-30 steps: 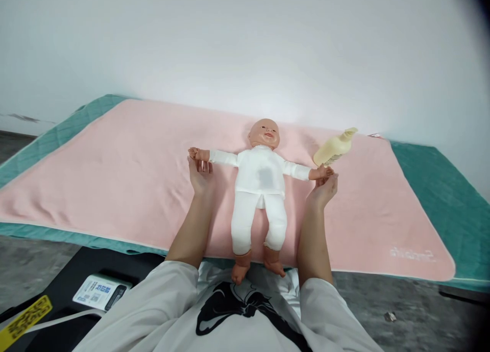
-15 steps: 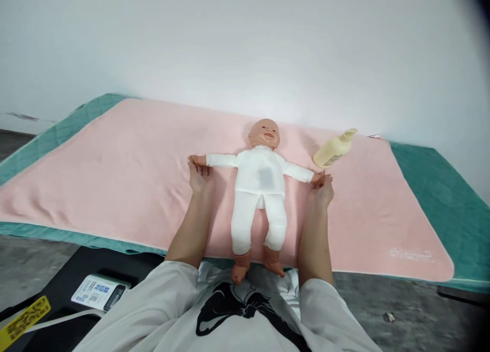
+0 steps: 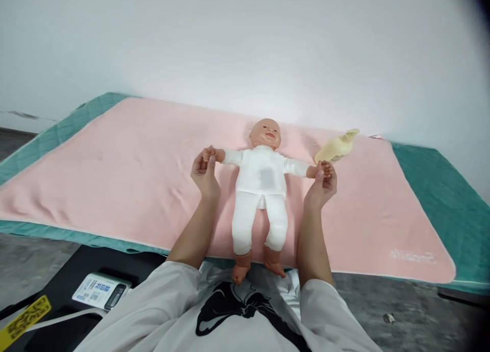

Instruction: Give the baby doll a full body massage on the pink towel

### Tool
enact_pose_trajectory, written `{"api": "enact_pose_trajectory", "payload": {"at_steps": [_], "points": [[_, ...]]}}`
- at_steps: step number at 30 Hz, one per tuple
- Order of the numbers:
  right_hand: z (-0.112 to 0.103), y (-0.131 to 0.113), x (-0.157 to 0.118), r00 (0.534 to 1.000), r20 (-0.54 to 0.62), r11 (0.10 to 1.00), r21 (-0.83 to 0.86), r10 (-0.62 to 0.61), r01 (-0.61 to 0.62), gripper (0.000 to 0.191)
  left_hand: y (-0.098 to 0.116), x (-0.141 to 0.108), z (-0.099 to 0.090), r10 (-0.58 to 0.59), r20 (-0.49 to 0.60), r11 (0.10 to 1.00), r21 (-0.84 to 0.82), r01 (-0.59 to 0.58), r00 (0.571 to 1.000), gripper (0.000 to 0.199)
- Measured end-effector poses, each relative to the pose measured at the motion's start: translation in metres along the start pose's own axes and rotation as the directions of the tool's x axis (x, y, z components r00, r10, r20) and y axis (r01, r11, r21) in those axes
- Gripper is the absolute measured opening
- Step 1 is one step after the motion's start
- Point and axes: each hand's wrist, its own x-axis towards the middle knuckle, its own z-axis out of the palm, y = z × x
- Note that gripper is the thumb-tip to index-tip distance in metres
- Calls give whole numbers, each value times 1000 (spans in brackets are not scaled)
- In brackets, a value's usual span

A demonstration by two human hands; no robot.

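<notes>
A baby doll point(image 3: 261, 176) in a white top and white trousers lies on its back, head towards the wall, feet at the near edge of the pink mat point(image 3: 145, 153). Its arms stretch out to both sides. My left hand point(image 3: 206, 172) is closed round the doll's hand on the left, thumb on top. On the other side, my right hand point(image 3: 322, 182) pinches the doll's other hand. Just behind my right hand a pale yellow pump bottle point(image 3: 336, 148) lies tilted on the mat, its lower end partly covered.
Under the pink mat lies a green quilted cover point(image 3: 440, 189), showing at both ends. A white wall point(image 3: 245, 51) stands behind. Below the left front edge is a black surface point(image 3: 115, 262) with a white device point(image 3: 100, 291) and a cable. A small scrap point(image 3: 389, 318) lies on the grey floor.
Both hands have risen, lifting the doll's hands off the mat. The doll's arms have come slightly inward, most clearly on the left. My thumbs now show on top.
</notes>
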Motion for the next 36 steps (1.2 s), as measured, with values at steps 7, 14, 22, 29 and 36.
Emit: {"api": "enact_pose_trajectory", "payload": {"at_steps": [7,14,22,29,36], "points": [[-8,6,-5,923,364,992,66,-126,109,34,-5,-13,-4,178,407,945,184,-271,896,36],[-2,1,-16,686,715,979,-10,-136,205,32,-5,-12,-5,262,762,817,151,-556,593,46],[-1,-7,-12,533,837,983,25,-120,181,39,-4,-7,-4,117,909,794,157,-588,401,52],[2,-11,-15,518,854,988,-46,-37,148,28,3,-8,-1,31,919,836,192,-514,394,42],[1,-10,-14,504,864,990,-93,26,108,33,1,-8,0,1,905,825,239,-513,424,26]]}}
